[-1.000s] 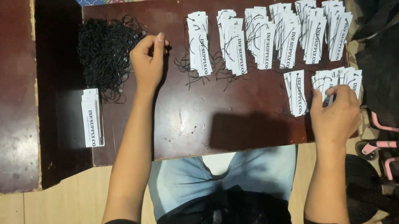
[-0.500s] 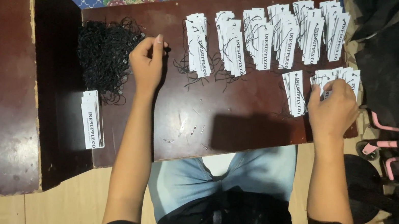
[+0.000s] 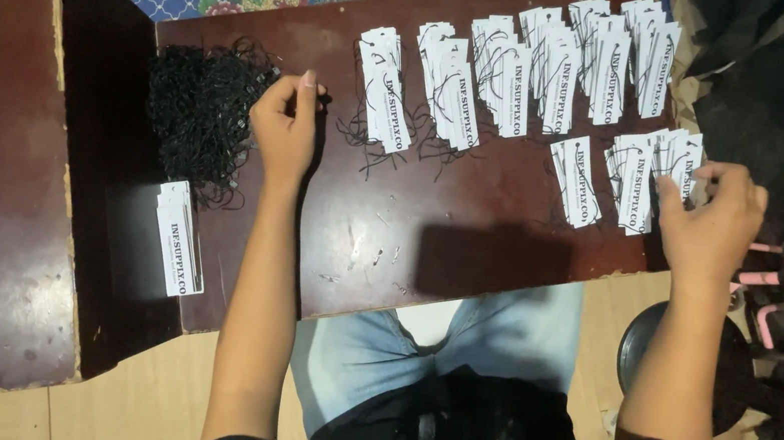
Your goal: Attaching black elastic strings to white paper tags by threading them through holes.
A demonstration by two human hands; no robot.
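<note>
Head view: right hand (image 3: 710,217), resting on the loose tags (image 3: 656,169) half a second ago, now lifted off the counter (image 3: 469,250) edge, fingers pinched on one tag. Left hand (image 3: 286,120) unmoved, pinching a black string by the string heap (image 3: 202,114). Five fanned rows of strung tags (image 3: 382,103); one small stack (image 3: 178,237) apart at left.
</note>
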